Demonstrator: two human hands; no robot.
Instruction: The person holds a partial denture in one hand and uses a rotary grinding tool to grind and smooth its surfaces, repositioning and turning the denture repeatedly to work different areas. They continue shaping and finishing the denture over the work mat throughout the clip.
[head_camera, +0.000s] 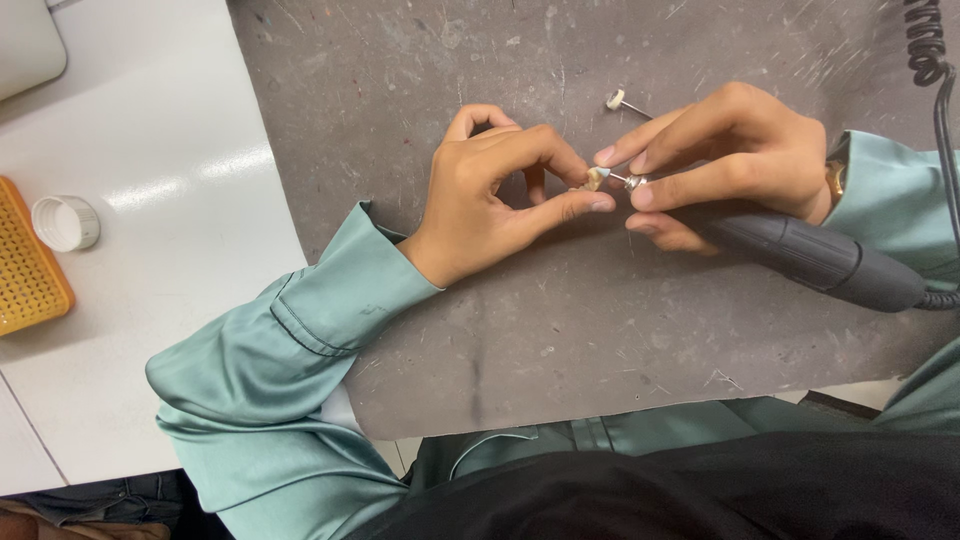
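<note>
Closest to me, my teal sleeve (300, 370) crosses the grey mat (560, 330) on the counter (150, 150). My left hand (490, 195) pinches a small pale piece (595, 179) between thumb and forefinger, just above the mat. My right hand (725, 160) is closed around a black handpiece (810, 255), its tip touching the piece. A spare bit (620, 100) lies on the mat just beyond. A white cap (65, 222) and an orange tray (25, 260) sit well off to the left
</note>
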